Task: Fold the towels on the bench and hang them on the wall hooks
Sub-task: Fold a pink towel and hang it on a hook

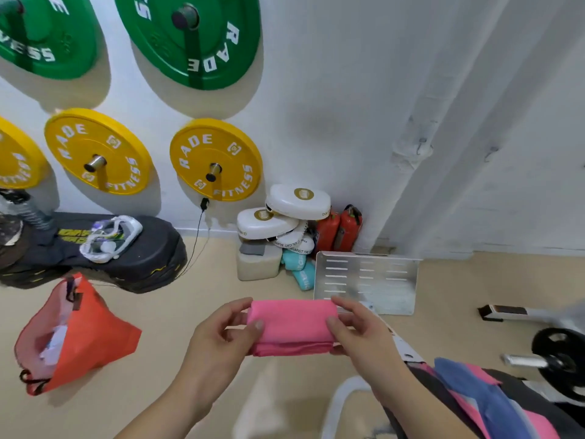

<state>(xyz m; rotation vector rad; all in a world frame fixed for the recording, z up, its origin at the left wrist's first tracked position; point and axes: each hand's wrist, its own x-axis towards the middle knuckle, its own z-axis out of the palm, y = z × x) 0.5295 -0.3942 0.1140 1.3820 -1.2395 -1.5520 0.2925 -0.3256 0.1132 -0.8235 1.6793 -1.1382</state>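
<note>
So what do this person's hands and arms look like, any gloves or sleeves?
Both the left hand and the right hand are bare: no gloves, rings or watch show. The forearms are uncovered too, with no sleeve in view.

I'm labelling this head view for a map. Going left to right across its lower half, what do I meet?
orange bag → left hand → folded pink towel → right hand → blue and pink towels → black barbell plate
</note>
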